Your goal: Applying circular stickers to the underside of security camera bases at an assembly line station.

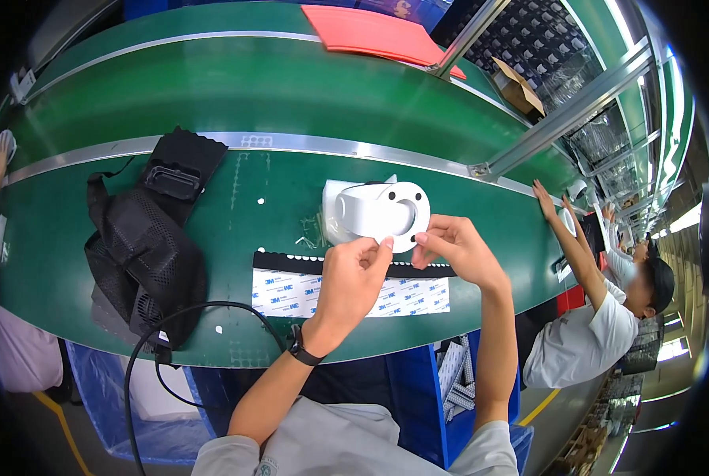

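Note:
A white plastic housing (362,210) with a flat ring-shaped base lies tilted on the green bench, its ring facing me. Small round black pads sit on the ring, among them an upper-left pad (392,195). My left hand (350,282) is closed, thumb and forefinger pinching the ring's lower edge. At the ring's lower right, my right hand (459,247) is closed too, its thumb tip against another black pad (415,238). Under my wrists lies a white printed backing sheet (307,293) with a black strip (291,262) along its far edge, notched with round cut-outs.
A black mesh bag (144,254) and a black cable (200,305) lie to the left. Clear plastic scraps (307,238) are beside the housing. Red sheets (374,33) rest on the far ledge. Blue bins (418,397) stand below the near edge. A co-worker (588,333) works at right, another at far left.

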